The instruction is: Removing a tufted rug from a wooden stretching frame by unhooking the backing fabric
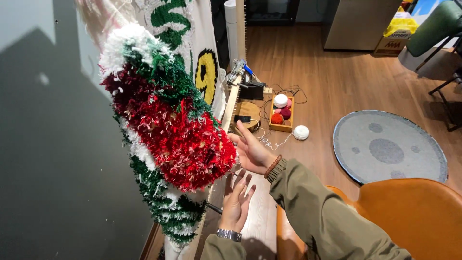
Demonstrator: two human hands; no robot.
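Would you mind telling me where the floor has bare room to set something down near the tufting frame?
Bare wood floor lies between the yarn box and the round grey rug, and further back toward the cabinet. It is crowded at the frame's foot: cables, tools, a phone and the white yarn ball. Both hands, left and right, are open beside the shaggy tufted piece.

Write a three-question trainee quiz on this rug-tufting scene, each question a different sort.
1. True or false: the right hand is closed around a tool.
2. Which yarn ball lies loose on the floor? A) white yarn ball B) red C) green
3. Fill in: the left hand wears a ____ at the wrist.

Key:
1. False; both hands are open beside the tufted rug.
2. A
3. wristwatch
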